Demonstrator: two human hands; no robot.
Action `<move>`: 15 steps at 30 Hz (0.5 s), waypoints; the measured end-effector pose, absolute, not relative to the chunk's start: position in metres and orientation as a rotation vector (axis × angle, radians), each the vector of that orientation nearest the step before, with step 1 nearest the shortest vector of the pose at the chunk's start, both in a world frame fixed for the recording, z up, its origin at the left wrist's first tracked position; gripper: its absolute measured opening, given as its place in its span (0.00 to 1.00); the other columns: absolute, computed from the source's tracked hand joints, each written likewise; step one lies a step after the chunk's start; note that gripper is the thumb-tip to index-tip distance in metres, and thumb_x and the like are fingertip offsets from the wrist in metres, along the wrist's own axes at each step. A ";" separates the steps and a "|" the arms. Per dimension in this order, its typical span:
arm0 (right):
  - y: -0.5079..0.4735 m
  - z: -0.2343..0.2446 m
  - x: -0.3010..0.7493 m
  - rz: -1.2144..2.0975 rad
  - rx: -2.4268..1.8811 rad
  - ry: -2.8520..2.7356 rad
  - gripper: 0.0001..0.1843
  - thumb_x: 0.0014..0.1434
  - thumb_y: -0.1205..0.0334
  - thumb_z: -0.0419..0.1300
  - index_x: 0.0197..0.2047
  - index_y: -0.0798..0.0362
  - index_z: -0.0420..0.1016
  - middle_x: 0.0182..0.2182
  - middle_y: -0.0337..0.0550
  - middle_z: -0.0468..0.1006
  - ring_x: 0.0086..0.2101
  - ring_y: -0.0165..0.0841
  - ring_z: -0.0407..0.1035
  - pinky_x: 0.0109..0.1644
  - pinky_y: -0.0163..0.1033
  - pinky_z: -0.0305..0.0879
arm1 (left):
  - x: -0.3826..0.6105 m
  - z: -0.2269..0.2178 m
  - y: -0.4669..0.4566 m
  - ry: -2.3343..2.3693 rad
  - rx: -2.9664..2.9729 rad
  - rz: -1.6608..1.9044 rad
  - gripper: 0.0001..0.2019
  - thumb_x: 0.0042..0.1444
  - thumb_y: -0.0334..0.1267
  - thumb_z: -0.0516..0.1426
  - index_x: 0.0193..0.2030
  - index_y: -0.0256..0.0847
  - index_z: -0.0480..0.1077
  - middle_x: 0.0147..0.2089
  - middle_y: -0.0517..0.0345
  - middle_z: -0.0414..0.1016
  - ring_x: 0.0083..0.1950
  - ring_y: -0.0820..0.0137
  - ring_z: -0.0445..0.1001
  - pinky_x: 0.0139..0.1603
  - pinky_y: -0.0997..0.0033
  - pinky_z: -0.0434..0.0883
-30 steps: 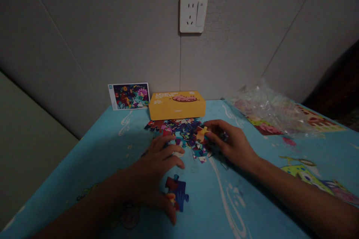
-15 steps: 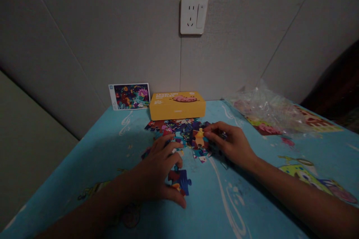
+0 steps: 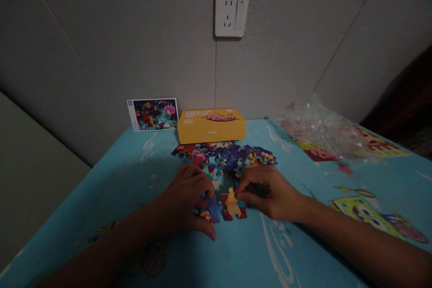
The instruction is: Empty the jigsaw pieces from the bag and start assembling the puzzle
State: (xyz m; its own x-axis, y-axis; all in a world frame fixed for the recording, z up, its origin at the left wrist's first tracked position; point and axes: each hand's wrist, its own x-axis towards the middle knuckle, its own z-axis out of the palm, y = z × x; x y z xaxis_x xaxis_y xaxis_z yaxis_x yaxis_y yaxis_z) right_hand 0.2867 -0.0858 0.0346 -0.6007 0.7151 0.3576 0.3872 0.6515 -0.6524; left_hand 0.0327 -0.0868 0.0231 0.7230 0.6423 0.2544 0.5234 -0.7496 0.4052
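Note:
A heap of loose colourful puzzle pieces [image 3: 229, 155] lies on the blue printed tablecloth [image 3: 286, 252] in front of a yellow puzzle box [image 3: 212, 125]. My left hand [image 3: 187, 200] is curled over a blue and red piece [image 3: 208, 209], with its thumb and fingers closed on it. My right hand [image 3: 266, 191] pinches an orange and dark red piece [image 3: 232, 204] at its right edge. The two pieces touch side by side between my hands, nearer to me than the heap.
A reference picture card [image 3: 152, 114] leans against the wall left of the box. A crumpled clear plastic bag [image 3: 320, 130] lies at the back right. A white wall socket [image 3: 231, 12] sits above the box. The table's left edge drops off at the left.
My right hand has carried the orange piece from the heap toward me, down beside the blue piece. My left hand has slid the blue piece slightly to meet it.

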 end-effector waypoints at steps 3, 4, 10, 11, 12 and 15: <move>-0.087 0.034 0.288 0.678 -0.775 -2.305 0.05 0.58 0.65 0.61 0.31 0.55 0.78 0.25 0.41 0.78 0.29 0.31 0.69 0.35 0.37 0.63 | 0.031 0.020 -0.085 0.860 2.647 0.601 0.26 0.43 0.58 0.67 0.39 0.41 0.67 0.38 0.57 0.71 0.44 0.63 0.63 0.48 0.62 0.61; -0.088 0.035 0.288 0.674 -0.752 -2.314 0.05 0.58 0.65 0.61 0.31 0.55 0.78 0.25 0.41 0.78 0.29 0.31 0.69 0.36 0.37 0.63 | 0.031 0.020 -0.085 0.839 2.653 0.626 0.26 0.43 0.58 0.67 0.39 0.41 0.68 0.38 0.58 0.71 0.44 0.63 0.63 0.49 0.62 0.61; -0.073 0.037 0.297 0.555 -1.144 -1.894 0.09 0.58 0.59 0.60 0.30 0.54 0.77 0.24 0.41 0.78 0.25 0.31 0.69 0.30 0.37 0.62 | 0.034 0.022 -0.089 0.663 2.661 0.679 0.17 0.50 0.50 0.66 0.40 0.43 0.71 0.37 0.59 0.73 0.45 0.65 0.65 0.52 0.63 0.61; -0.068 0.037 0.299 0.599 -1.212 -1.739 0.10 0.58 0.56 0.61 0.31 0.54 0.76 0.24 0.41 0.78 0.24 0.31 0.69 0.28 0.36 0.62 | 0.035 0.022 -0.091 0.632 2.657 0.680 0.16 0.51 0.48 0.66 0.41 0.43 0.71 0.37 0.59 0.74 0.45 0.65 0.65 0.52 0.63 0.61; -0.063 0.036 0.302 0.671 -1.238 -1.592 0.11 0.57 0.54 0.61 0.32 0.54 0.76 0.24 0.42 0.78 0.23 0.31 0.69 0.27 0.36 0.63 | 0.037 0.022 -0.093 0.609 2.650 0.691 0.13 0.53 0.46 0.65 0.41 0.43 0.71 0.38 0.59 0.74 0.45 0.66 0.66 0.52 0.63 0.62; -0.049 0.035 0.311 0.810 -1.204 -1.298 0.14 0.55 0.51 0.63 0.34 0.55 0.73 0.27 0.45 0.80 0.24 0.33 0.72 0.27 0.37 0.68 | 0.038 0.021 -0.094 0.637 2.599 0.796 0.03 0.63 0.36 0.58 0.42 0.43 0.72 0.40 0.59 0.73 0.45 0.69 0.68 0.50 0.66 0.65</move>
State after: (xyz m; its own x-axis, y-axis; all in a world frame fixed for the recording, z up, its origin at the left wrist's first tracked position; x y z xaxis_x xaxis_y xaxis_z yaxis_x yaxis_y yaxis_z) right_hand 0.3107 -0.0485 0.0350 0.1556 0.9508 0.2680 0.1766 0.2401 -0.9545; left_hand 0.0384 -0.0940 0.0210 0.7414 0.5097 0.4366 0.3142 -0.8384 0.4453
